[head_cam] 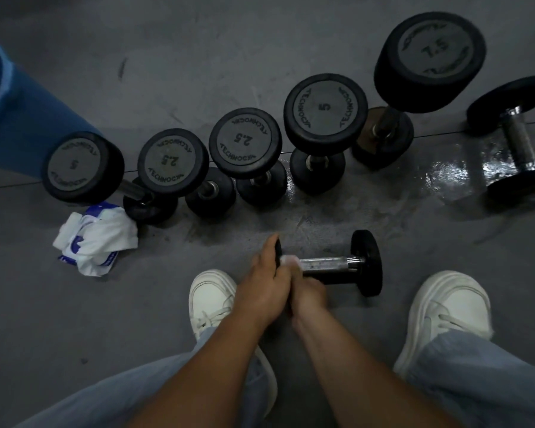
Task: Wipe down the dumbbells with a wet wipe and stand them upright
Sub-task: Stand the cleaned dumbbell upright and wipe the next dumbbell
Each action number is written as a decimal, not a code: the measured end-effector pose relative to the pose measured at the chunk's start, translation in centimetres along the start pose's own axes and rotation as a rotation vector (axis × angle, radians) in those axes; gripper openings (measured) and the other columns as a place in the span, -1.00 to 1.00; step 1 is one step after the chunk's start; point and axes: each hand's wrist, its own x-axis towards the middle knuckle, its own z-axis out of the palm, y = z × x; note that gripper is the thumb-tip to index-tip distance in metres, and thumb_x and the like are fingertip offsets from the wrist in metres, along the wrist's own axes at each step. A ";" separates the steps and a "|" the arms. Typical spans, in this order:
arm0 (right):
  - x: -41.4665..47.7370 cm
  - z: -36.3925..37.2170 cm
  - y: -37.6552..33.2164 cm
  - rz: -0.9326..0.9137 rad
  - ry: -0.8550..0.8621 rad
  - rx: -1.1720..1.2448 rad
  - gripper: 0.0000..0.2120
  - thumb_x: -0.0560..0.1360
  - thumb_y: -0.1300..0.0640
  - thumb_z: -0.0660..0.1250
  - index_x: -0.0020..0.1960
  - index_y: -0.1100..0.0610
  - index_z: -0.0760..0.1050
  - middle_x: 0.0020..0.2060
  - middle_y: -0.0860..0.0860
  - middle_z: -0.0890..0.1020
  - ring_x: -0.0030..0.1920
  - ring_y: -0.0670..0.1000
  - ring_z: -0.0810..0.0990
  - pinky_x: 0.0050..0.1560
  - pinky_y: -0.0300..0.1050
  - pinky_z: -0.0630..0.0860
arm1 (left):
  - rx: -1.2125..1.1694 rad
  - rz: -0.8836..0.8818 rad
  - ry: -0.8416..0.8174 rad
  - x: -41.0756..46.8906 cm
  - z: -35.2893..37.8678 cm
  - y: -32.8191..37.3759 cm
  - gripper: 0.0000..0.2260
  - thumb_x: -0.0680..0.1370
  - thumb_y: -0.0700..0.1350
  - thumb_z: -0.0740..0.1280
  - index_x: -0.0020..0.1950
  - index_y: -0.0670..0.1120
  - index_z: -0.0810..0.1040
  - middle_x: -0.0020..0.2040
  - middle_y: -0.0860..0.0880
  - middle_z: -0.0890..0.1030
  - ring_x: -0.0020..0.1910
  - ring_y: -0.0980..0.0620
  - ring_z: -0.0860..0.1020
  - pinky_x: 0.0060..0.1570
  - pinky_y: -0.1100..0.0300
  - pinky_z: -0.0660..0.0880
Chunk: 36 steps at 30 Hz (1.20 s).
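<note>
Seven black rubber dumbbells are on the grey floor (pixel 322 50): five upright, two on their sides. The upright row runs from 10 o'clock to 1 o'clock of my hands, and the numbers on the top faces read in turn: first 5 dumbbell (pixel 74 166), first 2.5 dumbbell (pixel 172 162), second 2.5 dumbbell (pixel 244 139), second 5 dumbbell (pixel 325 108) and the bigger 7.5 dumbbell (pixel 430 54). TECHNOGYM curves round the first four faces. The lettering on the 7.5 is too blurred for me to read.

A large black dumbbell with a chrome handle (pixel 518 140) lies at 2 o'clock beside a wet patch. One crumpled white-and-blue wipes packet (pixel 96 239) lies at 9 o'clock. One blue roll (pixel 13 103) stands far out at 10 o'clock.

The small black dumbbell with a chrome bar (pixel 331 264) lies on its side between my two white sneakers (pixel 445 310). My left hand (pixel 266 282) grips its 9 o'clock end plate. My right hand (pixel 309 291), half hidden behind the left, curls round the bar, holding the white wet wipe (pixel 288 260) against it.
</note>
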 end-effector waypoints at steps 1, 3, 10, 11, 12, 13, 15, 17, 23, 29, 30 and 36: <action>0.4 0.5 -0.5 0.036 -0.004 0.056 -0.68 0.45 -0.02 0.46 -0.03 0.25 0.61 -0.19 0.15 0.70 -0.19 0.09 0.70 -0.15 -0.10 0.61 | -0.010 0.006 -0.003 -0.1 0.1 0.0 -0.47 0.64 0.07 0.10 0.57 0.25 -0.02 0.57 0.04 0.21 0.48 0.01 0.28 0.40 0.05 0.26; 0.8 1.0 -1.1 0.106 -0.047 0.127 -0.65 0.45 0.00 0.46 0.05 0.27 0.60 -0.13 0.16 0.70 -0.14 0.10 0.71 -0.03 -0.03 0.63 | -0.031 0.009 -0.018 -0.4 0.1 0.1 -0.46 0.65 0.04 0.09 0.58 0.26 -0.05 0.58 0.05 0.18 0.49 0.04 0.26 0.41 0.08 0.23; -0.1 -0.2 -0.2 0.024 -0.103 0.135 -0.76 0.47 0.16 0.46 0.04 0.30 0.59 -0.10 0.19 0.70 -0.10 0.12 0.71 -0.07 -0.06 0.64 | -0.016 0.005 -0.003 -0.5 0.4 -0.1 -0.47 0.64 0.02 0.10 0.57 0.24 -0.01 0.56 0.05 0.22 0.47 0.03 0.28 0.41 0.05 0.27; 0.2 0.2 -0.4 0.026 -0.063 0.154 -0.76 0.45 0.16 0.48 0.02 0.29 0.60 -0.12 0.17 0.71 -0.13 0.10 0.71 -0.08 -0.06 0.64 | -0.031 0.003 -0.005 -0.3 0.3 0.0 -0.46 0.63 0.01 0.10 0.57 0.24 0.00 0.56 0.05 0.22 0.47 0.03 0.28 0.43 0.03 0.27; 0.2 0.3 -0.6 0.028 -0.075 0.155 -0.77 0.45 0.16 0.48 0.01 0.29 0.60 -0.13 0.17 0.71 -0.15 0.08 0.71 -0.15 -0.10 0.64 | -0.041 -0.002 -0.006 -0.1 0.2 0.0 -0.46 0.63 0.00 0.11 0.57 0.23 0.00 0.56 0.04 0.23 0.48 0.04 0.28 0.43 0.01 0.27; 0.0 0.0 -0.5 0.022 -0.120 0.121 -0.79 0.48 0.16 0.44 0.01 0.30 0.60 -0.14 0.17 0.70 -0.19 0.06 0.70 -0.22 -0.15 0.62 | -0.041 -0.006 -0.010 0.1 0.0 0.0 -0.45 0.62 -0.02 0.11 0.58 0.22 0.01 0.56 0.03 0.24 0.47 0.03 0.28 0.43 0.00 0.27; -0.3 -2.3 0.4 -0.016 -0.187 -0.056 -0.85 0.54 0.18 0.35 -0.03 0.29 0.58 -0.22 0.16 0.67 -0.29 -0.01 0.63 -0.34 -0.25 0.53 | -0.025 -0.002 -0.023 0.2 -0.1 0.0 -0.44 0.61 -0.04 0.12 0.58 0.21 0.01 0.56 0.01 0.23 0.47 0.01 0.29 0.41 0.03 0.28; 0.2 -4.5 1.7 -0.024 -0.132 -0.317 -0.90 0.56 0.25 0.30 -0.07 0.26 0.56 -0.31 0.10 0.59 -0.38 -0.06 0.54 -0.42 -0.33 0.42 | 0.002 0.018 -0.020 0.1 -0.1 -0.2 -0.45 0.62 -0.04 0.10 0.58 0.20 0.00 0.56 0.00 0.23 0.44 -0.02 0.32 0.38 0.06 0.31; 2.3 -2.4 1.9 -0.094 -0.087 -0.413 -0.73 0.36 0.02 0.32 -0.08 0.20 0.57 -0.16 0.18 0.67 -0.11 0.19 0.67 -0.18 0.01 0.61 | 0.012 0.029 -0.009 0.1 0.0 -0.3 -0.45 0.62 -0.01 0.12 0.57 0.22 0.00 0.55 0.01 0.24 0.44 -0.01 0.33 0.38 0.03 0.32; 0.7 -3.9 0.6 0.079 -0.313 0.131 -0.71 0.50 0.46 0.08 -0.04 0.28 0.55 -0.23 0.14 0.58 -0.28 -0.02 0.50 -0.22 -0.21 0.37 | 0.013 -0.001 -0.029 0.1 0.0 -0.2 -0.40 0.52 0.09 0.05 0.56 0.26 -0.03 0.55 -0.01 0.24 0.43 -0.04 0.34 0.38 0.00 0.34; 0.9 -4.1 1.0 0.067 -0.302 0.127 -0.74 0.55 0.41 0.10 0.00 0.26 0.55 -0.24 0.10 0.58 -0.31 -0.07 0.47 -0.28 -0.25 0.34 | 0.010 0.001 -0.029 0.0 0.0 -0.2 -0.40 0.53 0.08 0.06 0.56 0.26 -0.03 0.54 -0.01 0.24 0.43 -0.03 0.34 0.38 0.00 0.34; 1.4 -1.9 0.8 0.065 -0.178 -0.087 -0.76 0.53 0.06 0.38 -0.10 0.26 0.57 -0.32 0.14 0.66 -0.34 0.04 0.62 -0.34 -0.16 0.54 | 0.016 -0.002 0.008 0.1 0.2 -0.4 -0.46 0.62 0.06 0.13 0.56 0.27 -0.02 0.55 0.01 0.24 0.44 -0.02 0.33 0.38 0.01 0.33</action>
